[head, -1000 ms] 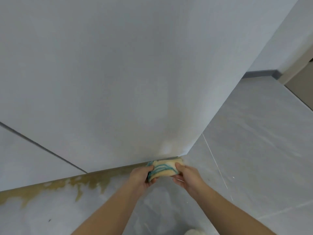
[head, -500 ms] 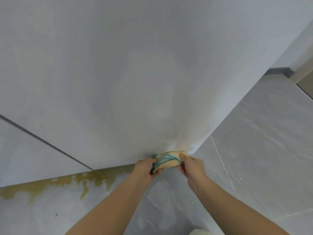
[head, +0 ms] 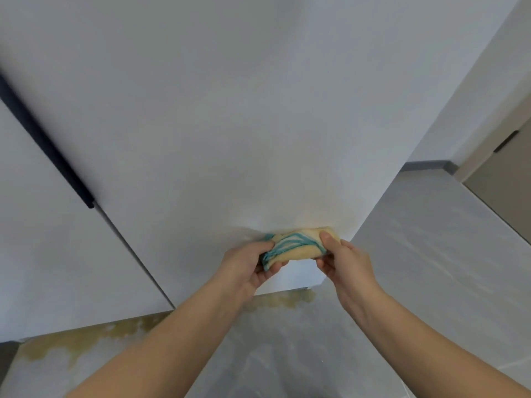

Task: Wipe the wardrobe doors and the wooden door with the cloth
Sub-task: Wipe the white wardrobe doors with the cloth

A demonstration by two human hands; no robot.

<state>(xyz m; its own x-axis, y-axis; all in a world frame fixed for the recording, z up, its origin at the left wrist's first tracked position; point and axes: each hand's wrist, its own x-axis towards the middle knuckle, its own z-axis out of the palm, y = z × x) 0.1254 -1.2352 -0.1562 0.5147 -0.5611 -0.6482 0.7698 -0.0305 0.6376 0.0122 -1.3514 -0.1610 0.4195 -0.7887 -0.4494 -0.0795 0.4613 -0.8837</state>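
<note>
The cloth (head: 296, 245), cream with teal lines, is bunched into a roll and is held against the lower part of the white wardrobe door (head: 230, 124), near that door's right edge and above its bottom edge. It is gripped at both ends: the fingers of the left hand (head: 248, 264) are curled shut around the left end, and the right hand (head: 346, 261) is closed on the right end, with the thumb laid over the top. Compared with half a second ago, the cloth and both hands are seen higher up the door, so that a strip of white panel is now shown beneath them, where before they were down at the bottom edge. A dark handle strip (head: 46, 145) along the door's left edge, not in view earlier, is now seen. The yellowish stain (head: 86, 340) on the grey floor (head: 431, 268) is seen along the foot of the wardrobe. The brownish wooden door (head: 505, 179) is seen at the right edge of the view, well apart from the hands.
</note>
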